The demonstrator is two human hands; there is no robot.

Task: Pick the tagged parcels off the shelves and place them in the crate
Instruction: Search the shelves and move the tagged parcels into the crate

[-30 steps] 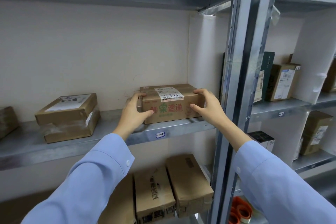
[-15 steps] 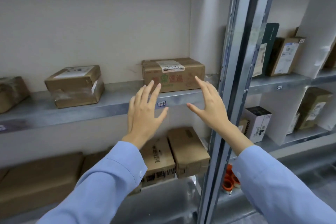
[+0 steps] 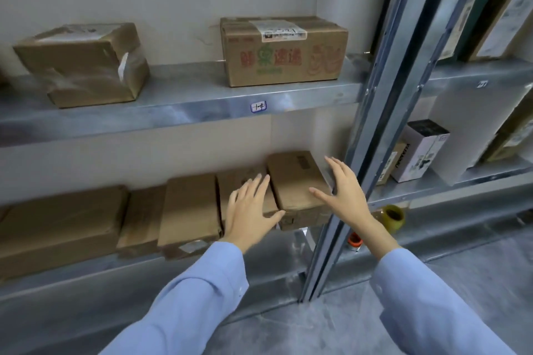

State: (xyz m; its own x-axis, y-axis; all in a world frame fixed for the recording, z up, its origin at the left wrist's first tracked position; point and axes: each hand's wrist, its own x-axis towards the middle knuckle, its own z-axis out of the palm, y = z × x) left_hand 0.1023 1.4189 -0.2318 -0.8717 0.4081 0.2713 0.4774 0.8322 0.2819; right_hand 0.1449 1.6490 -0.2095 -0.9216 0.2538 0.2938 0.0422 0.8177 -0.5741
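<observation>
Lower centre: left hand (image 3: pixel 250 209) and right hand (image 3: pixel 344 193), fingers spread, gripping nothing, flank a flat rectangular brown-cardboard parcel (image 3: pixel 294 181) on the dull galvanised-steel shelf (image 3: pixel 277 259); contact unclear.

Yellow tape roll (image 3: pixel 393 217) near steel upright (image 3: pixel 375 124)
</observation>
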